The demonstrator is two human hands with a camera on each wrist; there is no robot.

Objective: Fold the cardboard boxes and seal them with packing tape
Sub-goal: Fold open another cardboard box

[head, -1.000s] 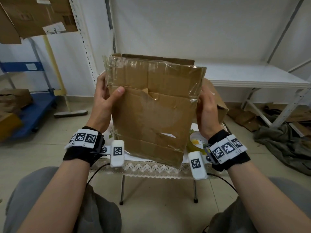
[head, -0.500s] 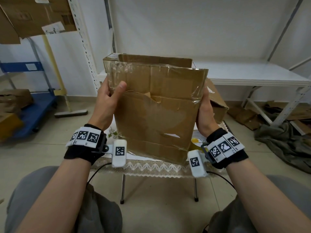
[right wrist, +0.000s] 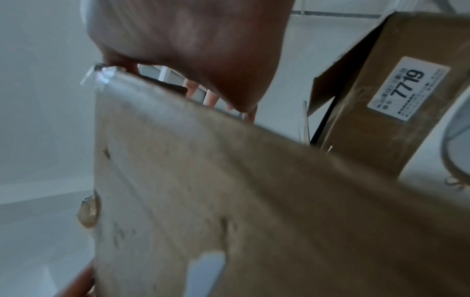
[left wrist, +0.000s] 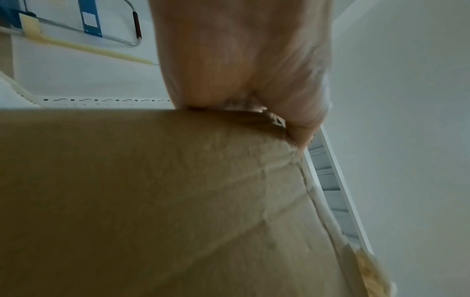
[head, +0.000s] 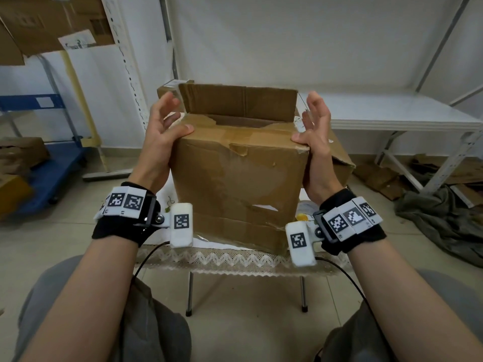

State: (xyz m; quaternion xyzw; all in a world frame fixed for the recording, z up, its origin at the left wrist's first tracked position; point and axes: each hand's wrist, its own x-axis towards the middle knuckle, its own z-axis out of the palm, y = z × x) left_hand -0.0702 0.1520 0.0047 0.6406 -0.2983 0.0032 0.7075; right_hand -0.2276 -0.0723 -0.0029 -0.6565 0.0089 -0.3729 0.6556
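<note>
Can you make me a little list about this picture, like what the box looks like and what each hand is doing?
box: worn brown cardboard box, upright, far flap raised, old clear tape on it
left hand: thumb on the box's top near corner, fingers spread, no grip
right hand: thumb on the other top corner, fingers spread
under the box: small table with a white lace-edged cloth
behind: second brown cardboard box with a white 7719 label

The cardboard box (head: pixel 236 176) is flanked by the left hand (head: pixel 162 137) and the right hand (head: pixel 315 134); a raised flap (head: pixel 240 101) is seen between the fingers (head: pixel 167 100), a second box (right wrist: pixel 396 84) beyond the right fingers.
</note>
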